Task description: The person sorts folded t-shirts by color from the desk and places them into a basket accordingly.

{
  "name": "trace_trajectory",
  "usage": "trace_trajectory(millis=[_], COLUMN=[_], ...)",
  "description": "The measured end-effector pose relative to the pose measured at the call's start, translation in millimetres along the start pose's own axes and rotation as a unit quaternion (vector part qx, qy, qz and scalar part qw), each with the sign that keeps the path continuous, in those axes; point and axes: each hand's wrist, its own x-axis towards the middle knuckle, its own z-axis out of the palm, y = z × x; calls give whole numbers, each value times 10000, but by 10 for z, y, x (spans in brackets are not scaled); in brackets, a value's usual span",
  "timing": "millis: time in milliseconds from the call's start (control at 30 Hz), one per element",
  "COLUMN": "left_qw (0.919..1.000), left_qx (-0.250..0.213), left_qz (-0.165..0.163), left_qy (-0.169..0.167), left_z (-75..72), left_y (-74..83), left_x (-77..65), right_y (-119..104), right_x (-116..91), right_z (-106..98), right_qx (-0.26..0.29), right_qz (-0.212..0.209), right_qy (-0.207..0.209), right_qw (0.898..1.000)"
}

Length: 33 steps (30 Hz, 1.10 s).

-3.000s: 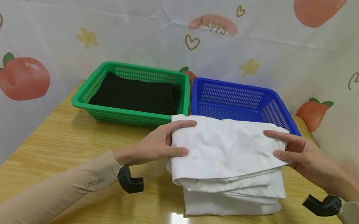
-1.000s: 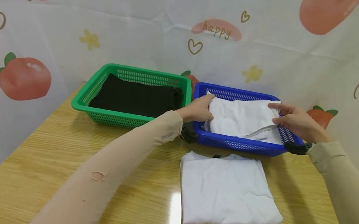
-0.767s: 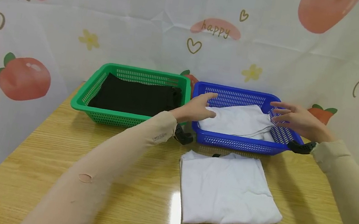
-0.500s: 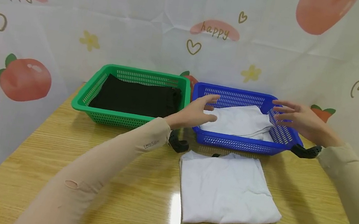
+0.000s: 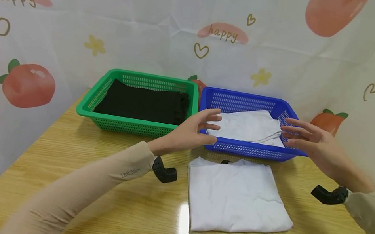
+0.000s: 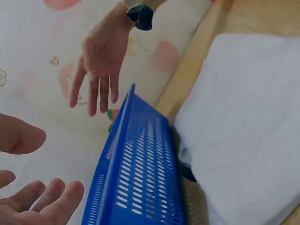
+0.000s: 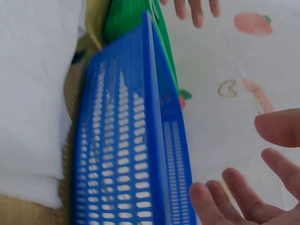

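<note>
A folded white garment [image 5: 247, 125] lies inside the blue basket [image 5: 247, 149] in the head view. Another folded white garment [image 5: 239, 198] lies flat on the table in front of it, a small black tag at its far edge. My left hand [image 5: 193, 129] is over the blue basket's left front corner, fingers extended and holding nothing. Over the basket's right side, my right hand [image 5: 316, 145] also has its fingers extended and holds nothing. In the left wrist view, the right hand [image 6: 108, 56] appears across the basket, palm showing.
A green basket [image 5: 136, 122] holding folded black cloth [image 5: 142, 102] stands left of the blue one on the wooden table [image 5: 117, 203]. Behind both hangs a white printed backdrop [image 5: 169, 42].
A folded white garment went from the stack into the blue basket, and both hands let go of it. They have since lifted off and drawn back toward me.
</note>
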Motion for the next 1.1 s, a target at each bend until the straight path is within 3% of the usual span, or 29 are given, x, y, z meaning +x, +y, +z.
trace_trajectory(millis=[167, 233, 467, 800, 1100], left_qw=[9988, 9982, 9980, 9951, 9897], left_qx=[-415, -501, -450, -448, -553], left_qz=[78, 81, -147, -822, -1285], left_qy=[-236, -321, -430, -313, -299], left_z=[-7, -20, -131, -82, 54], left_y=[-14, -15, -113, -339, -510], left_x=[-249, -352, -639, -851, -967], right_y=[12, -3, -29, 279, 499], right_x=[-209, -281, -438, -463, -456], right_z=[76, 113, 203, 182, 132], right_qx=[586, 528, 78, 274, 1281], right_qz=[-331, -367, 310, 350, 205], right_qy=[-453, -665, -728, -1139, -1760], right_qw=[9967, 9957, 9968, 9925, 9758])
